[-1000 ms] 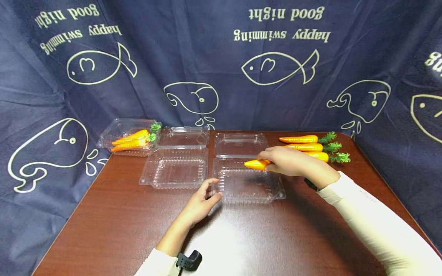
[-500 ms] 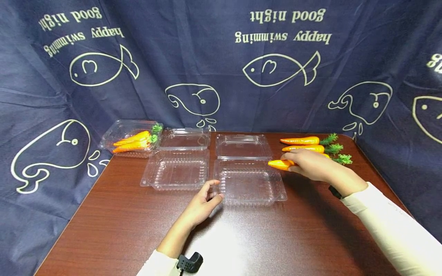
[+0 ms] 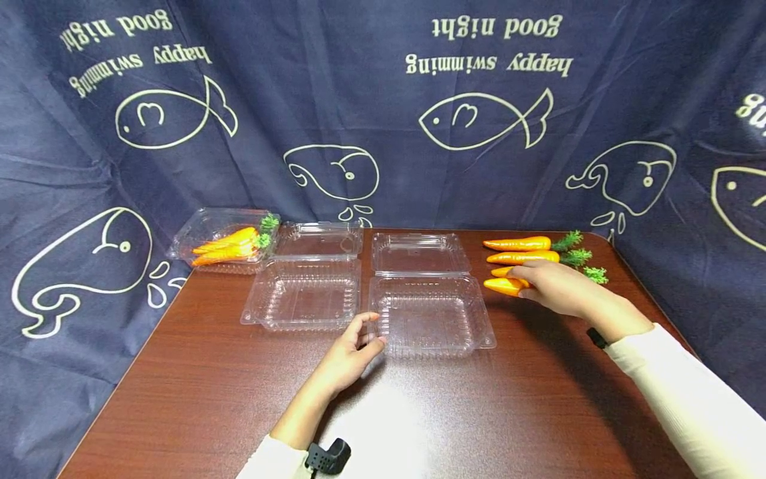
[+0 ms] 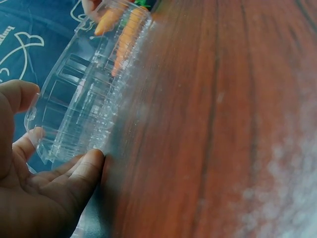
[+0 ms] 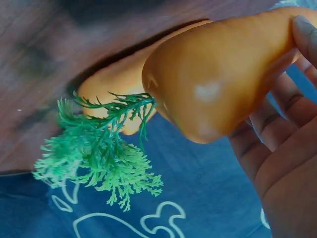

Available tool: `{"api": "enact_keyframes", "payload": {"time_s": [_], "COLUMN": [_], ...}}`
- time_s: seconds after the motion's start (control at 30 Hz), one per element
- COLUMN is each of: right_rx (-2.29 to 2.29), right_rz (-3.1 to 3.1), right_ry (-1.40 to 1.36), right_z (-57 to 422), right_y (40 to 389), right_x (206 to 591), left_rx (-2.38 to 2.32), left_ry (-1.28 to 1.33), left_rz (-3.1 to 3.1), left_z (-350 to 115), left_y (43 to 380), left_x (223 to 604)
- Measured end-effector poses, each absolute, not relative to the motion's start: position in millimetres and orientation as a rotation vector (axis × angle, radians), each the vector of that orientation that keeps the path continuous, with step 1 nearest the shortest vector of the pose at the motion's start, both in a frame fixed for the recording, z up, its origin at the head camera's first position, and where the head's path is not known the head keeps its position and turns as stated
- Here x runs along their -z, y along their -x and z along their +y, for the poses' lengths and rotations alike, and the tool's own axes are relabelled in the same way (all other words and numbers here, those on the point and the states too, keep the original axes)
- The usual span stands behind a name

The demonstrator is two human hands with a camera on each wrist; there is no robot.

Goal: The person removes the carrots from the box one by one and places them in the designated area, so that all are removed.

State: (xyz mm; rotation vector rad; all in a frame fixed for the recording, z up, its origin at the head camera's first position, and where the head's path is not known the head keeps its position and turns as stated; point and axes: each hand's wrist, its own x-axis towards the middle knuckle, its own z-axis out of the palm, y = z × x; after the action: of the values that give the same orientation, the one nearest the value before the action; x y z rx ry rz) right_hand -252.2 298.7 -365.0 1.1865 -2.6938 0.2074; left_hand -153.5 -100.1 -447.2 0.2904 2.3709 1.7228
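Your right hand (image 3: pixel 553 286) is curled round a carrot (image 3: pixel 505 287) near the table's right edge, thumb and fingers closed on its orange body. Its tip points left, and the right wrist view shows its green leaves (image 5: pixel 104 129) hanging free past your hand. Three more carrots (image 3: pixel 517 244) lie in a row by the table's far right corner, the nearest partly hidden by your hand; you cannot tell whether the held carrot touches it.

Your left hand (image 3: pixel 349 352) is partly closed, thumb and fingers bent about the left rim of the open clear box (image 3: pixel 427 326) mid-table. Just left of it sits another open box (image 3: pixel 308 303); both have their lids laid back toward the far edge. By the table's far left corner, a third clear box (image 3: pixel 185 238) contains orange carrots (image 3: pixel 230 247) with green tops.
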Motion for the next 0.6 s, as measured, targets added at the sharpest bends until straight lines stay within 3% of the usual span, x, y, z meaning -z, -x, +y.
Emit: {"api": "enact_keyframes", "payload": {"time_s": [0.6], "right_rx": [-0.223], "right_rz": [-2.686], "right_ry": [-1.187], "right_z": [330.6], "right_y": [262.4], "right_x": [382.4], "left_rx": [-1.719], "left_ry": [-0.276], "left_rz": [2.365], "left_z": [-101.0], "left_y": [153.2], "left_x": [446.6]}}
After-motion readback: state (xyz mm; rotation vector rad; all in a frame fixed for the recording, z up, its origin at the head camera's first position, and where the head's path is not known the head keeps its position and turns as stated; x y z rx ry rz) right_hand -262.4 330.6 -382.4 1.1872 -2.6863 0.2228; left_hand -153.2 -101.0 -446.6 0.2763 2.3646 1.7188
